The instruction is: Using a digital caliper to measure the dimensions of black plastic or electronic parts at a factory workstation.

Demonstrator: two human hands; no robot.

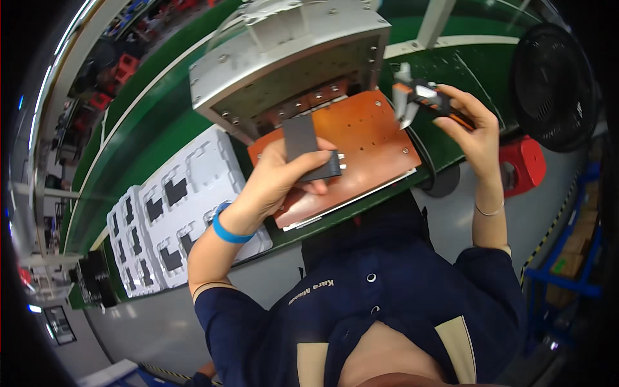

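While the left hand (280,174) closes its grip around a dark grey flat part (308,149) above the orange plate (367,138), thumb across its lower end, the right hand (474,126) pinches an orange-and-black caliper (422,97), well apart, over the green table (161,122).
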